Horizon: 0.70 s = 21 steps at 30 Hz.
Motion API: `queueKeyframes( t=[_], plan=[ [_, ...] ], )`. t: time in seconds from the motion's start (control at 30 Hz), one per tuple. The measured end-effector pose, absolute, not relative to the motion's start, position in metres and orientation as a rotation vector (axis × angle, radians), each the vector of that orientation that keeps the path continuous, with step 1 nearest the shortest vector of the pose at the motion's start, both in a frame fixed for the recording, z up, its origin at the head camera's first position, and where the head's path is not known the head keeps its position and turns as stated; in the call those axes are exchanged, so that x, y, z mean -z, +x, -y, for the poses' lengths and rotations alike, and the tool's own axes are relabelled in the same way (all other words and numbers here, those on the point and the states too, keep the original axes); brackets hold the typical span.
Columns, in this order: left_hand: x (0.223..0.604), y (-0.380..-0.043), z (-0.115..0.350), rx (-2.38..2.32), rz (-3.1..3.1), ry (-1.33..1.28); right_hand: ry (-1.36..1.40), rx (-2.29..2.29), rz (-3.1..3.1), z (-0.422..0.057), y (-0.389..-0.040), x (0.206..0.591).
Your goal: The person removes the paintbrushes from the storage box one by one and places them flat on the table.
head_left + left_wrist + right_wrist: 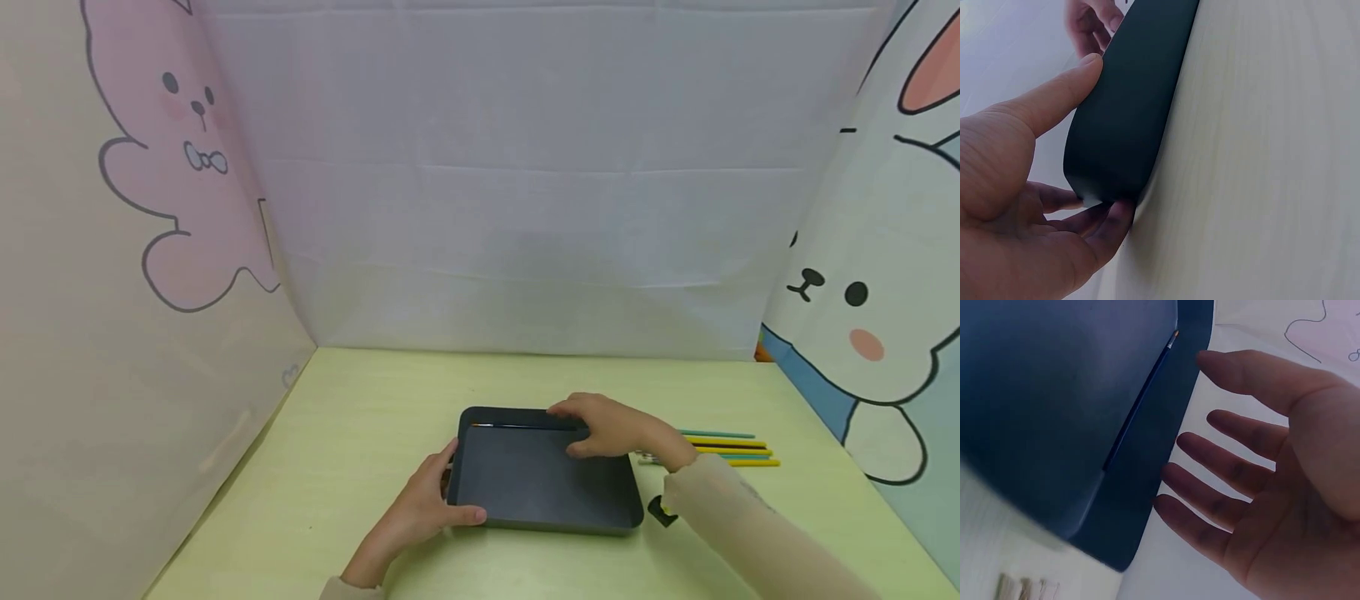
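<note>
A dark rectangular tray (540,483) lies on the table. My left hand (431,500) holds its near left corner, thumb at the near rim and fingers round the left end; in the left wrist view the fingertips (1119,215) reach the tray's lower edge. Inside, along the far wall, lies a thin paintbrush (1140,405) with a dark blue handle and an orange-tipped head. Over the tray's far right part is my right hand (611,425), its fingers spread and holding nothing. In the right wrist view those fingertips (1169,472) are right at the far rim.
Several thin brushes (738,442) with yellow and green handles lie to the right of the tray, partly behind my right wrist. A small black object (662,512) with a bit of yellow sits by the tray's right end. White cloth walls (525,250) enclose the table's back and sides.
</note>
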State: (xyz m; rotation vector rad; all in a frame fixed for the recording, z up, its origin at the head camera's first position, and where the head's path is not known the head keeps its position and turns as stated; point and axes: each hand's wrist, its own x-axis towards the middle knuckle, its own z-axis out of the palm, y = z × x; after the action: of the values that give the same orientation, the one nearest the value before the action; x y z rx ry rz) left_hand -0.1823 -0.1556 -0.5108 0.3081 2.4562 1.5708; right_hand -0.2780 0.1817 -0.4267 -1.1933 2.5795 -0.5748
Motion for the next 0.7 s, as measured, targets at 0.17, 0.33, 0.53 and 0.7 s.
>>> queueKeyframes(
  t=[0.17,0.33,0.53,0.7],
  plan=[
    [0.512,-0.182,0.156,-1.578,-2.459,0.31,-1.15,0.548,-2.557,-0.167,-0.283,0.433],
    [0.513,-0.183,0.156,-1.577,-2.461,0.316,-1.114,0.523,-2.557,-0.153,-0.286,0.439],
    [0.51,-0.182,0.156,-1.568,-2.459,0.319,-1.044,0.508,-2.543,-0.139,-0.286,0.443],
    [0.509,-0.18,0.156,-1.561,-2.464,0.326,-0.999,0.499,-2.532,-0.132,-0.288,0.449]
  ],
)
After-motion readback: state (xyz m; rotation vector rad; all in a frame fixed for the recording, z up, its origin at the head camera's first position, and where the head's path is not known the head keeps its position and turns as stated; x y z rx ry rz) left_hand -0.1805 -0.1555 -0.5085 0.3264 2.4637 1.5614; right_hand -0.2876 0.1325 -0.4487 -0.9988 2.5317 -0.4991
